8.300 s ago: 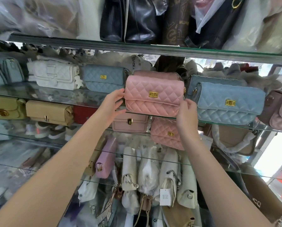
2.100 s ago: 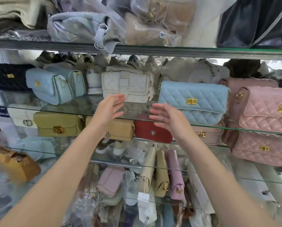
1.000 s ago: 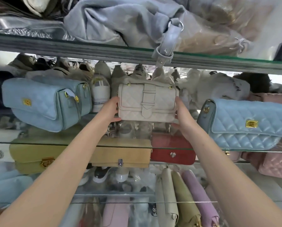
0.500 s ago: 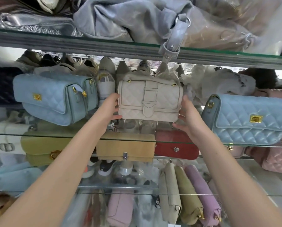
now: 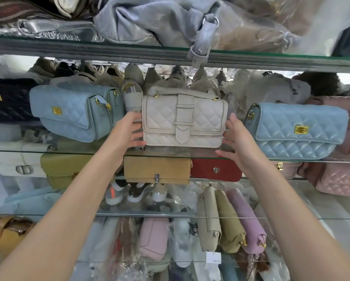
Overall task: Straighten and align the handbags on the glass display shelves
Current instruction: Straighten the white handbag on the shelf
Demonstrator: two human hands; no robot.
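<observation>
A cream quilted handbag (image 5: 182,122) with a buckle strap stands upright on the middle glass shelf (image 5: 72,152), facing me. My left hand (image 5: 127,130) clasps its left end, thumb in front. My right hand (image 5: 238,138) presses against its right end with the fingers curled under the lower corner. To its left sits a pale blue quilted bag (image 5: 68,112), angled with its end towards me. Another pale blue quilted bag (image 5: 296,128) lies to the right, tilted slightly. Pink quilted bags (image 5: 340,179) fill the far right.
The upper glass shelf (image 5: 109,51) carries bagged items, and a grey strap (image 5: 200,43) hangs over its edge just above the cream bag. Below are a tan bag (image 5: 158,169), a red bag (image 5: 216,169) and an olive bag (image 5: 64,169). Wrapped shoes crowd behind.
Both hands went from the pink bag leftwards to the cream bag and took hold of it. In the last half second my right hand closed against its right end.
</observation>
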